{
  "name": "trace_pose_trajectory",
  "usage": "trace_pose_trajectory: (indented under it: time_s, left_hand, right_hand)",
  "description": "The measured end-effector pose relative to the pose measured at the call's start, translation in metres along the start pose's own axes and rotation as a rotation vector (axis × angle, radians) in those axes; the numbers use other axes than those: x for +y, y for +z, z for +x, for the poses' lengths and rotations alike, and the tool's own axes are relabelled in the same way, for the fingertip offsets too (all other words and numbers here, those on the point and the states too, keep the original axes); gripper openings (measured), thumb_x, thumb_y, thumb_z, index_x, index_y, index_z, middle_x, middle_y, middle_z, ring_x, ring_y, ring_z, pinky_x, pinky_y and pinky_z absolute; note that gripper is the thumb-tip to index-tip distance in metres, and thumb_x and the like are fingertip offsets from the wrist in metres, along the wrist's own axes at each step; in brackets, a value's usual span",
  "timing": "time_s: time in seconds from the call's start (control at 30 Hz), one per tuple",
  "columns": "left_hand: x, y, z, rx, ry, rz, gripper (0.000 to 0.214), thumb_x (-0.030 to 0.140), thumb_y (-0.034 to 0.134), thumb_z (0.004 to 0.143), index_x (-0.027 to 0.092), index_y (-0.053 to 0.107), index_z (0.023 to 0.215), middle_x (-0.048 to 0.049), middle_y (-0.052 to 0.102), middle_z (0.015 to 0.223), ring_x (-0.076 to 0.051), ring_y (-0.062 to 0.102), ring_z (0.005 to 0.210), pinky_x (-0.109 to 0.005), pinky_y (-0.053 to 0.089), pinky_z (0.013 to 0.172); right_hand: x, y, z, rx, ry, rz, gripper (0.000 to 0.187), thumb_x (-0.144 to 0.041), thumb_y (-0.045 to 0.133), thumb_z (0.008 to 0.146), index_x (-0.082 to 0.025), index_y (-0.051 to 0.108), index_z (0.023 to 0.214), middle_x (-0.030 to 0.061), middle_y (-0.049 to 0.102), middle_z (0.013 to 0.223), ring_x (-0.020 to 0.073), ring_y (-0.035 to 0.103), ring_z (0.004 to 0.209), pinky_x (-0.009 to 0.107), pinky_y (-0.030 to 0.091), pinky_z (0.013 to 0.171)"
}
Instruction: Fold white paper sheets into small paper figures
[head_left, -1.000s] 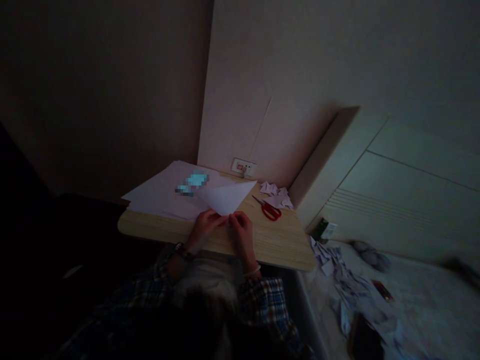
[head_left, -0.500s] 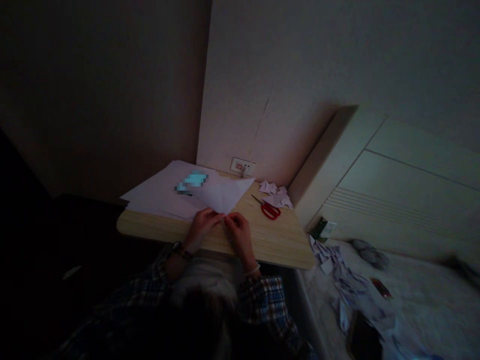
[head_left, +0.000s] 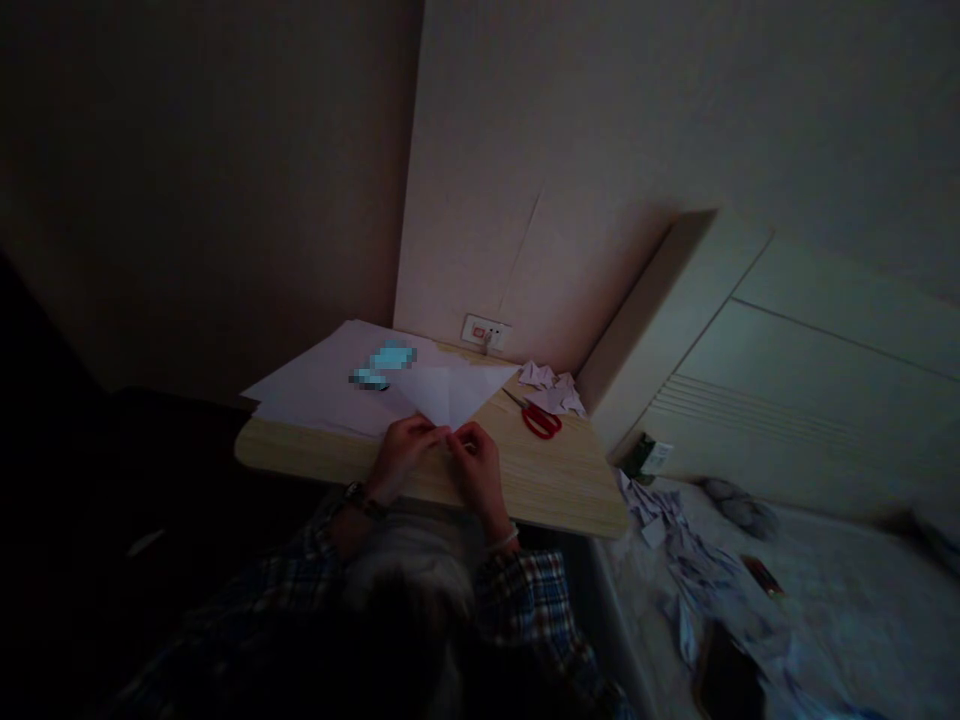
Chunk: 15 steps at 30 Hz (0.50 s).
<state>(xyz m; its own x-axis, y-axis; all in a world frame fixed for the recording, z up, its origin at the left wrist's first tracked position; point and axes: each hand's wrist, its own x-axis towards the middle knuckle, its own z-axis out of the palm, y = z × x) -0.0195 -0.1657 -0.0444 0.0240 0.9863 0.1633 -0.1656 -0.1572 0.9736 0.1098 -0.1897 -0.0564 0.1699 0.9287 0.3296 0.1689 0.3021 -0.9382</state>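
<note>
A white paper folded into a triangle (head_left: 450, 392) lies on the light wooden table (head_left: 555, 480), its point toward me. My left hand (head_left: 401, 450) and my right hand (head_left: 474, 458) pinch that near point from either side, fingers closed on the paper. A watch sits on my left wrist and a band on my right. Plaid sleeves cover both arms.
A stack of white sheets (head_left: 322, 390) covers the table's left part. Red-handled scissors (head_left: 538, 418) lie right of the paper, with folded paper pieces (head_left: 553, 388) behind them. A wall socket (head_left: 486, 332) is at the back. Paper scraps (head_left: 690, 560) litter the bed at right.
The folded paper has shifted slightly and lies flatter, its far corner now nearer the scissors. Both hands stay pinched at the near point.
</note>
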Motion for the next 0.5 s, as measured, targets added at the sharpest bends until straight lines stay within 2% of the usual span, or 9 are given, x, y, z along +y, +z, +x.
trace_pose_trajectory:
  time_s: [0.27,0.5]
  left_hand:
    - [-0.0099,-0.0038,0.0064,0.016,-0.04,-0.107,0.037,0.048,0.084,0.054,0.018,0.062,0.053,0.0031,0.056,0.055,-0.013,0.048,0.06,-0.026,0.038,0.061]
    - [-0.0052,-0.0004,0.0018,-0.002,-0.068,-0.149,0.032,0.042,0.085,0.051,0.017,0.066,0.054,0.0021,0.059,0.057,-0.013,0.048,0.061,-0.026,0.037,0.061]
  right_hand:
    - [-0.0011,-0.0004,-0.0015,-0.023,-0.018,-0.003,0.018,-0.039,0.065,0.076,-0.022,0.059,0.071,-0.0018,0.061,0.07,0.0154,0.056,0.067,0.026,0.044,0.062]
    - [-0.0006,0.0003,-0.0004,-0.023,0.009,-0.015,0.026,-0.046,0.066,0.075,-0.021,0.061,0.07,-0.0007,0.063,0.068,0.0163,0.056,0.067,0.027,0.043,0.063]
